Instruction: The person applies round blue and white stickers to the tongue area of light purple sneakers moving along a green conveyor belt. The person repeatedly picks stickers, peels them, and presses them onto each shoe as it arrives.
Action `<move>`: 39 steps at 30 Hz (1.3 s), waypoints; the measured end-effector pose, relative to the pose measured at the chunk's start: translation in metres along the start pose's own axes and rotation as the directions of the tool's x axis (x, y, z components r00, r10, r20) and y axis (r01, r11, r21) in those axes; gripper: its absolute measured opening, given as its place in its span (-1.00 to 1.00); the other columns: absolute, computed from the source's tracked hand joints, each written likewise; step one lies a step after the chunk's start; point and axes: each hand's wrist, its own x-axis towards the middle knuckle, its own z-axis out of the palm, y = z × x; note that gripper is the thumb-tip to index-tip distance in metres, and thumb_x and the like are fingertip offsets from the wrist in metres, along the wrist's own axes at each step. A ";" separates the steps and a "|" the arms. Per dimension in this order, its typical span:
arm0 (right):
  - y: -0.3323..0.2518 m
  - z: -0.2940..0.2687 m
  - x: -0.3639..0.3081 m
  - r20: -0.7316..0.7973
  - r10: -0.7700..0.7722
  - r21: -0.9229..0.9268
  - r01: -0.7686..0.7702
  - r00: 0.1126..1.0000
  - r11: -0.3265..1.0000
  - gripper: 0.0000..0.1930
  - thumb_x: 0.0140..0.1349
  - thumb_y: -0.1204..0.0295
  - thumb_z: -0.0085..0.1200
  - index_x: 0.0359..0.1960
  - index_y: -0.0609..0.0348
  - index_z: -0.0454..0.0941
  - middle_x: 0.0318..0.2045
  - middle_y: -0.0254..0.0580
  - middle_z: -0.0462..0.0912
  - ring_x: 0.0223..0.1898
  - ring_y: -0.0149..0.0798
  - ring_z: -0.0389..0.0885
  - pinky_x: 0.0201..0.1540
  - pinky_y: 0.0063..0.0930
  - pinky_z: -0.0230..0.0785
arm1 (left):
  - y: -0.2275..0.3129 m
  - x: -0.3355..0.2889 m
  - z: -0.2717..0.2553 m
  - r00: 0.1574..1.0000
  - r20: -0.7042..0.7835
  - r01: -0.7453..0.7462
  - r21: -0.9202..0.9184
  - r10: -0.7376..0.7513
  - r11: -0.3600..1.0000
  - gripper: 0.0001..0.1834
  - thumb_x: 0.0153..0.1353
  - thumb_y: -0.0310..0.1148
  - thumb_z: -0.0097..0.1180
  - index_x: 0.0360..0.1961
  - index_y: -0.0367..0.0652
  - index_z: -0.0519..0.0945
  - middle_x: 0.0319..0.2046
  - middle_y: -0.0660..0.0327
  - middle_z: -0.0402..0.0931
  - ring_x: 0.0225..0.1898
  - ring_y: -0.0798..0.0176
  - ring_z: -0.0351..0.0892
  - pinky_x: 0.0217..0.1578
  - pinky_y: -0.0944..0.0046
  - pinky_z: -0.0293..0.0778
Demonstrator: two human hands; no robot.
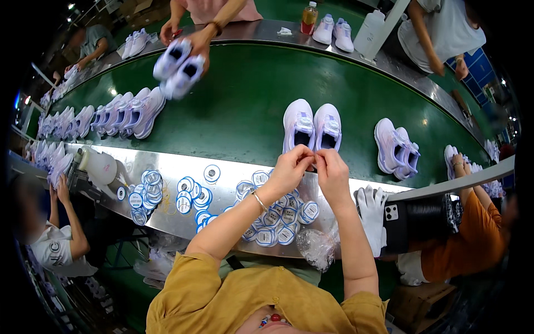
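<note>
A pair of pale white-and-lilac sneakers [299,118] stands side by side in front of me, toes pointing away, on the green belt. Just at their heels, my left hand [291,170] and my right hand [332,171] meet fingertip to fingertip, both closed in a pinch. Whatever lies between the fingers is too small to make out. Under and beside my forearms spreads a pile of round white tags with blue rims [268,236] on the metal ledge [167,220]. More such tags [146,195] lie in smaller heaps to the left.
Another sneaker pair [396,149] sits right on the belt [233,106]; a row of sneakers [133,114] stands left. Across it, a co-worker's hand [201,44] holds a blurred pair. White gloves [371,217], a phone [392,212], a crumpled clear bag [317,247] and a white bottle [100,167] line the ledge.
</note>
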 end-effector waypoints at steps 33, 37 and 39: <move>0.011 0.028 0.020 0.399 0.326 0.669 -0.515 0.857 0.536 -0.78 0.00 0.55 0.24 -0.27 0.28 0.58 -0.49 -0.38 0.56 -0.43 -0.55 0.44 -0.32 -0.63 0.34 | 0.003 -0.002 -0.048 1.000 -0.004 0.011 -0.064 -0.011 0.998 -0.49 0.12 -0.57 0.17 0.14 -0.26 0.42 -0.38 0.32 0.52 -0.29 0.48 0.46 -0.16 0.46 0.37; 0.004 0.024 0.018 0.391 0.325 0.634 -0.508 0.861 0.584 -0.78 0.02 0.54 0.21 -0.25 0.27 0.59 -0.51 -0.38 0.57 -0.46 -0.55 0.46 -0.36 -0.62 0.35 | 0.003 -0.007 -0.049 0.996 -0.044 0.069 -0.146 -0.076 0.987 -0.48 0.11 -0.57 0.18 0.15 -0.30 0.40 -0.38 0.29 0.54 -0.31 0.46 0.49 -0.17 0.45 0.40; 0.003 0.022 0.016 0.379 0.314 0.602 -0.489 0.871 0.631 -0.79 0.04 0.54 0.20 -0.24 0.27 0.59 -0.51 -0.38 0.57 -0.46 -0.55 0.47 -0.37 -0.62 0.35 | 0.004 -0.008 -0.048 0.994 -0.056 0.079 -0.170 -0.089 0.982 -0.47 0.10 -0.58 0.18 0.14 -0.32 0.40 -0.38 0.28 0.54 -0.31 0.45 0.50 -0.17 0.45 0.41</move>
